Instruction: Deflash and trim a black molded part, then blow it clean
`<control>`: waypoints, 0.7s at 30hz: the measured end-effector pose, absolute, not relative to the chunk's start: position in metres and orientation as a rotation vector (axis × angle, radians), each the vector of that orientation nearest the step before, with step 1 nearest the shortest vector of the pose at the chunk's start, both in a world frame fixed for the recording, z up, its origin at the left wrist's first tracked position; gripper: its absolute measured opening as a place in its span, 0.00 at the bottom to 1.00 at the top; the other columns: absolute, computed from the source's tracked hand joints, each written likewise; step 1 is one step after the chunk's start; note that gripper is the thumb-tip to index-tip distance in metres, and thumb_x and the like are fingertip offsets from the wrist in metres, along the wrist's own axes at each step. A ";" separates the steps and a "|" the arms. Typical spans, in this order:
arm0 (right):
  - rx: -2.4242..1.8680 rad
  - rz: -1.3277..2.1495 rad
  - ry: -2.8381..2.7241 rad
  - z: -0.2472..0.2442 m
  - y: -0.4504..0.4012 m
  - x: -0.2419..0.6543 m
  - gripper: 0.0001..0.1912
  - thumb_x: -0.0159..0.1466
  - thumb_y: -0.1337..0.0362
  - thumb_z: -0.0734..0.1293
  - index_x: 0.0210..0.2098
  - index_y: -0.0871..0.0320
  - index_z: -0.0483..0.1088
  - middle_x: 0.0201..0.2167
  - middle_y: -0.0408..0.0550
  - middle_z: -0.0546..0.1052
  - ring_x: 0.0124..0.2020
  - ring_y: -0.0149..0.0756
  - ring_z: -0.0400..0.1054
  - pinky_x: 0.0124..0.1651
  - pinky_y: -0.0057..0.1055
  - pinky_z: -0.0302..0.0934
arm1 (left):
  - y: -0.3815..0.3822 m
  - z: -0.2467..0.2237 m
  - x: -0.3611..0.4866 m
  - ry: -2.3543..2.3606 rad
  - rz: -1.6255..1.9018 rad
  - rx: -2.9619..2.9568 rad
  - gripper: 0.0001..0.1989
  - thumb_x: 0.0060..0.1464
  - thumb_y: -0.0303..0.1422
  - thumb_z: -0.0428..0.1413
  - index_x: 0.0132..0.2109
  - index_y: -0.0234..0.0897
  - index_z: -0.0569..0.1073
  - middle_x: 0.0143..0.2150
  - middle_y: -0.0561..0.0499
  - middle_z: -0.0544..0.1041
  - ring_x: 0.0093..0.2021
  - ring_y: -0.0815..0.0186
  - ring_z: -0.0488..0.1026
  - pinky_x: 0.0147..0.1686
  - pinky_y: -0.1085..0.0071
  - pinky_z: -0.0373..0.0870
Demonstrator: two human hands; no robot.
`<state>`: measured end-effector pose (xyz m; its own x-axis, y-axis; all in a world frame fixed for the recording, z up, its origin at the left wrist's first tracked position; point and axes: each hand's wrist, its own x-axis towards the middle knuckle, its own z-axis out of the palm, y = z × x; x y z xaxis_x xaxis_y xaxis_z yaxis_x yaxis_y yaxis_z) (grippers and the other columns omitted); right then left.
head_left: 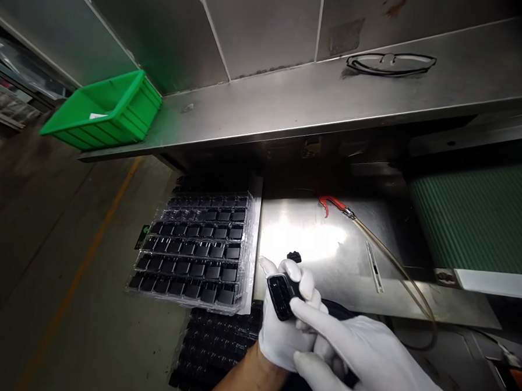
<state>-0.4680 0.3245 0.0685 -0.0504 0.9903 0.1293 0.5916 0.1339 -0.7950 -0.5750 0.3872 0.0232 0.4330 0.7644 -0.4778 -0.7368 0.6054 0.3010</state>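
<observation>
While half hidden by gloved fingers, black part (282,294) sits pinched in left hand (287,325) above bench (328,246) | right hand (366,364) partly cut off, fingers touching part | tray (196,256) just left.

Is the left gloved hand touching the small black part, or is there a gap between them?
Touching. The head view shows the left hand with its gloved fingers wrapped around the small black part; no gap is visible.
</observation>
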 end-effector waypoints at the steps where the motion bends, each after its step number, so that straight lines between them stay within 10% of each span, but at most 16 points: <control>1: -1.544 0.747 -1.762 0.068 0.325 -0.469 0.25 0.67 0.63 0.66 0.63 0.41 0.66 0.25 0.29 0.74 0.23 0.32 0.72 0.24 0.28 0.71 | 0.387 0.023 -0.576 0.622 0.950 0.055 0.21 0.60 0.54 0.57 0.35 0.41 0.64 0.24 0.60 0.62 0.16 0.77 0.46 0.16 0.76 0.44; 6: -1.505 0.809 -1.794 0.071 0.330 -0.475 0.30 0.68 0.64 0.64 0.69 0.44 0.62 0.23 0.32 0.74 0.16 0.33 0.68 0.14 0.26 0.63 | 0.382 0.017 -0.579 0.665 1.010 0.177 0.24 0.61 0.59 0.53 0.35 0.41 0.66 0.26 0.56 0.68 0.16 0.76 0.55 0.17 0.73 0.52; 12: -1.391 0.557 -1.956 0.060 0.346 -0.483 0.22 0.74 0.69 0.54 0.52 0.54 0.78 0.52 0.48 0.77 0.22 0.33 0.70 0.22 0.27 0.69 | 0.382 0.011 -0.580 0.780 1.092 0.341 0.26 0.52 0.61 0.60 0.34 0.43 0.68 0.26 0.55 0.68 0.18 0.71 0.61 0.18 0.70 0.59; 21: -1.395 1.045 -1.587 0.030 0.342 -0.468 0.13 0.71 0.66 0.60 0.39 0.54 0.77 0.21 0.38 0.70 0.19 0.29 0.65 0.24 0.25 0.61 | 0.384 -0.008 -0.587 1.054 1.100 0.269 0.29 0.55 0.63 0.55 0.31 0.40 0.67 0.24 0.55 0.69 0.21 0.72 0.64 0.22 0.75 0.63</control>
<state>-0.4678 0.3421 0.0298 -0.1100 0.9936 0.0275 0.3671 0.0663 -0.9278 -0.5872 0.3838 -0.0077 0.0532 0.8266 -0.5603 -0.5954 0.4767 0.6467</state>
